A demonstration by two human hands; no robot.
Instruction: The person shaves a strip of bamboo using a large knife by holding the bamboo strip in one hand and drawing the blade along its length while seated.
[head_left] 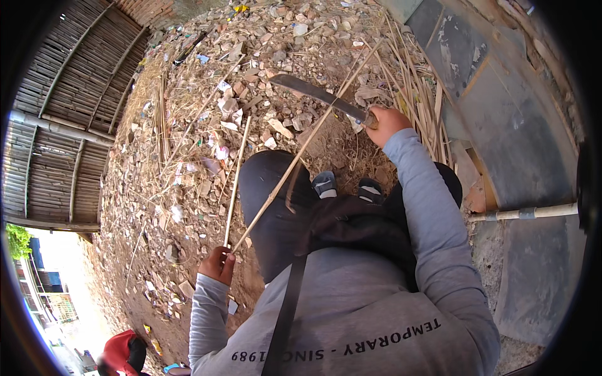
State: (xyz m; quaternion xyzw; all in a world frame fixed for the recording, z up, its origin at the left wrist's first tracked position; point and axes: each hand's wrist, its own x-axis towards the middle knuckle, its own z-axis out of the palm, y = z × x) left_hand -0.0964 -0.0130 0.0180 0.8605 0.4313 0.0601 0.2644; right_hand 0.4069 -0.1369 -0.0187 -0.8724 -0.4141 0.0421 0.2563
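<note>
My right hand (pixel 387 125) is closed around the handle of a machete (pixel 307 89), its long dark blade pointing left. The blade crosses a long thin bamboo strip (pixel 276 188) and appears to touch it. That strip slants from my left hand (pixel 216 266) across my left knee toward the upper right. My left hand is closed on its lower end, and a second, shorter bamboo strip (pixel 238 175) also rises from those fingers. A thin curled shaving (pixel 291 191) hangs beside the long strip, over my thigh.
Rubble (pixel 188 156) covers the ground. A heap of bamboo strips (pixel 417 88) lies right of the blade, beside grey panels (pixel 520 125). A woven bamboo wall (pixel 69 69) stands left. A person in red (pixel 119 351) is at lower left. My sandalled feet (pixel 324 183) are below.
</note>
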